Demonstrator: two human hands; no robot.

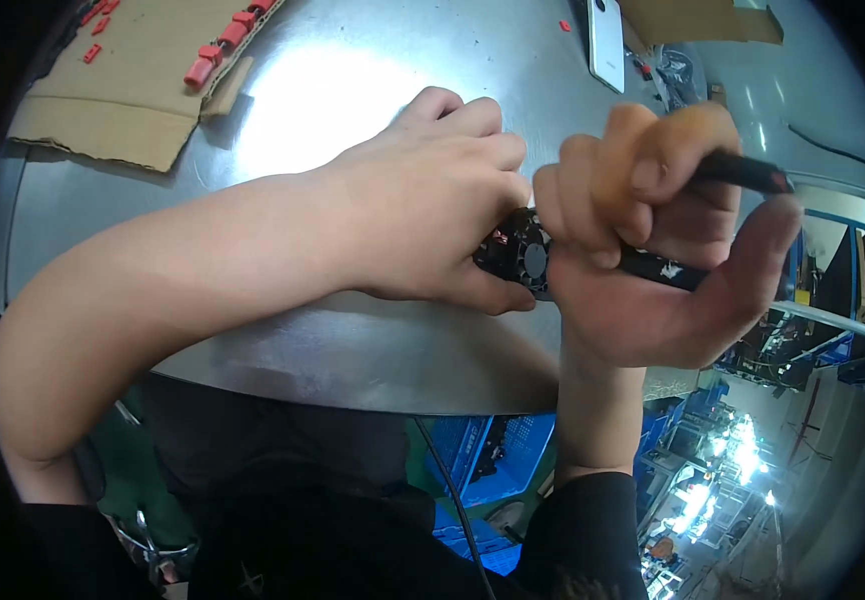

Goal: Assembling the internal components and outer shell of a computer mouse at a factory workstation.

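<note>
My left hand rests over the metal tabletop, its fingers curled round a small black part with a round, fan-like disc. Most of that part is hidden behind both hands. Raised beside it on the right, my right hand is closed on a slim black tool with worn white marks. One dark length of it crosses the palm and another sticks out past the forefinger. Whether the two lengths join is hidden by the fingers, and I cannot tell the tool's exact kind.
A cardboard sheet at the far left carries several red plastic pieces. A white phone lies at the far right, near clear plastic bags and more cardboard. Blue crates stand below the table's near edge.
</note>
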